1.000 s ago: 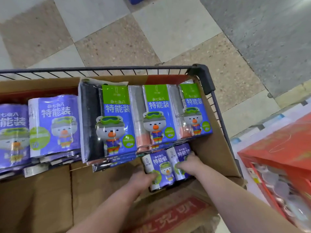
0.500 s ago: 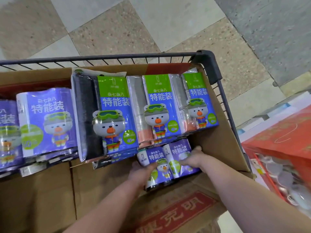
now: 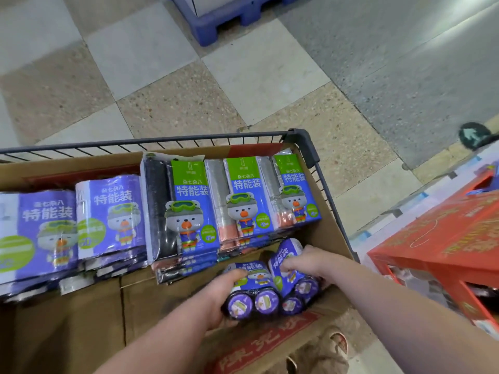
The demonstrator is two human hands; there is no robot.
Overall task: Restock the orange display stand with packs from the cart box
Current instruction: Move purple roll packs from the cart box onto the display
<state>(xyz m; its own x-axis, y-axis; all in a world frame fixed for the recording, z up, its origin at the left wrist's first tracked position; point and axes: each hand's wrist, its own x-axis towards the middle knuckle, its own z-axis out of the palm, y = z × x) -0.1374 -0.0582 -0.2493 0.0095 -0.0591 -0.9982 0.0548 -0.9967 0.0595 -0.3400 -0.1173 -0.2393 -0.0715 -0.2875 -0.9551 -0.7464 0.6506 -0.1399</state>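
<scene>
A cardboard box [image 3: 328, 230] fills the wire cart [image 3: 299, 136]. Inside lie purple packs of rolled bags with a cartoon bear, some with green tops [image 3: 193, 201]. My left hand [image 3: 224, 292] grips one small purple pack [image 3: 251, 290] by its near end, lifted off the box floor. Just to its right, my right hand [image 3: 305, 261] grips a second small pack [image 3: 287, 265], tilted with its roll ends toward me. The orange display stand [image 3: 442, 244] stands at the right, beside the cart.
Purple packs [image 3: 110, 211] are stacked at the box's left. A blue plastic pallet [image 3: 224, 20] sits on the tiled floor ahead. White and blue boxes [image 3: 421, 201] lie behind the stand. A sandalled foot [image 3: 337, 344] shows below the box flap.
Both hands have lifted the two small packs off the box floor and drawn them toward me; the packs have tilted so their round ends face the camera. The view tipped upward.
</scene>
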